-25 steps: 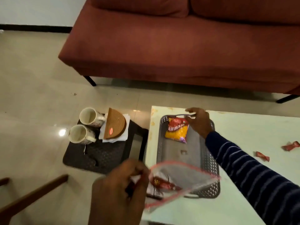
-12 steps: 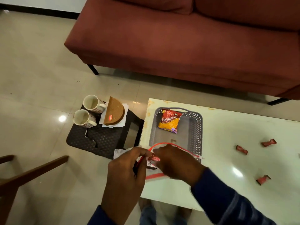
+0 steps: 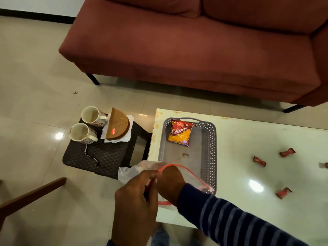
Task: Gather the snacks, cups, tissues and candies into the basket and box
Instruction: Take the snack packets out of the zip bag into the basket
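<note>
The left hand pinches the red-striped edge of a clear plastic bag between thumb and curled fingers, at the near left corner of the table. The right hand is pushed inside the mouth of this bag; its fingers are hidden by the plastic and by the left hand, so I cannot tell how far they are closed or if they hold something. The striped sleeve comes from the lower right.

The grey basket stands on the left part of the table, just behind the hands. One snack packet, red and yellow, lies flat at its far end. Four red candies are scattered on the table at the right, well apart from the basket; the nearest one lies between the others and the basket.

On the floor left of the table there is a dark stool. It carries two cups side by side and a brown half-round box lying on white tissues.
</note>
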